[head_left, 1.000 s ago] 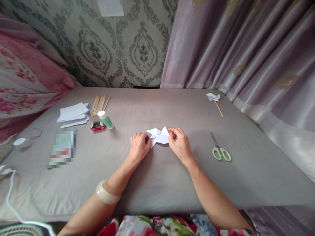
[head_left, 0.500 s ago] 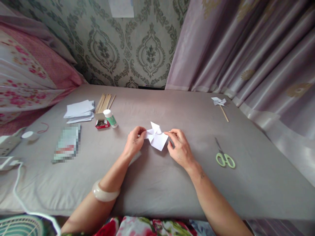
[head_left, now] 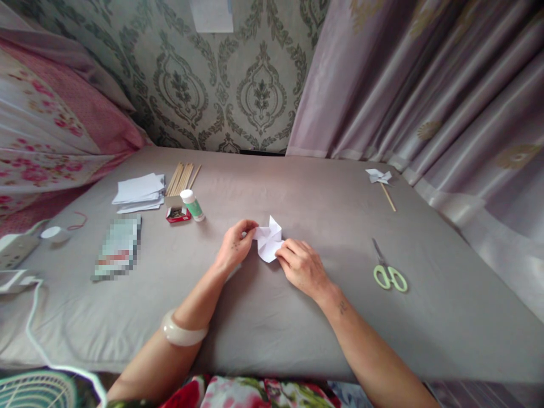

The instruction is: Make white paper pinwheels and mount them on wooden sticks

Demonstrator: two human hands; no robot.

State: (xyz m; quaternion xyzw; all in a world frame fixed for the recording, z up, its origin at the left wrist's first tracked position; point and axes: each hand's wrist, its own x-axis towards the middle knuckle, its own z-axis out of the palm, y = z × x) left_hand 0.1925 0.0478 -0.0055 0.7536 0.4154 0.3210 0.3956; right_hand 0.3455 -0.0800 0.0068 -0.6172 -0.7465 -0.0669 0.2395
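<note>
A white paper pinwheel with folded blades is held between my hands over the middle of the grey sheet. My left hand pinches its left blade between thumb and fingers. On the other side, my right hand has its fingertips closed on the lower right blade, covering part of it. One blade points up, away from me. No stick shows on this pinwheel. A finished-looking pinwheel on a stick lies at the far right, and green-handled scissors lie right of my right hand.
At the left are stacked white paper, wooden sticks, a red box of small pins, a glue stick and a blurred packet. A power strip with a white cable sits at the left edge.
My right hand has moved left and slightly down, its fingers now closed over the lower right blade. The pinwheel has turned a little. My left hand keeps its pinch.
</note>
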